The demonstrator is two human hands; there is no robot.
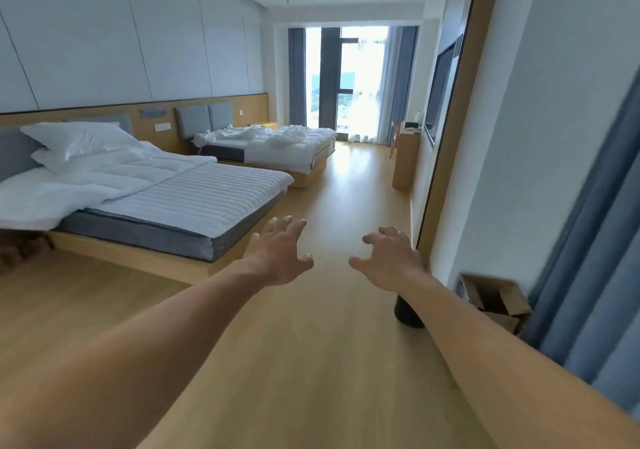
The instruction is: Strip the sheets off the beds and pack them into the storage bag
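**Both hands reach out bare, 2 beds ahead**

The left hand's fingers [294, 228] are spread apart and bent at the tips, clamped on nothing. The right hand's fingers [372, 239] are likewise apart and hooked, also holding nothing. The left hand [277, 254] and right hand [391, 261] hang side by side in the air on outstretched bare forearms, above the wooden floor [311, 362] and well apart from any bedding.

To the left stands the near bed [166, 237]. The foot half shows a ribbed white mattress pad [207, 195], and a white duvet [86, 185] is folded back toward the head, where 2 pillows [76, 140] are stacked.

Beyond it, the far bed [304, 171] carries crumpled white sheets [256, 135] heaped across its top.

A bright window [360, 77] with blue curtains [298, 77] closes the far end of the room. Along the right wall are a wooden tabletop [407, 133] and a dark screen [440, 91]. Nearer, beside the right forearm, a dark round container [408, 313] and an open cardboard box [495, 303] sit on the floor next to a blue drape [588, 240].
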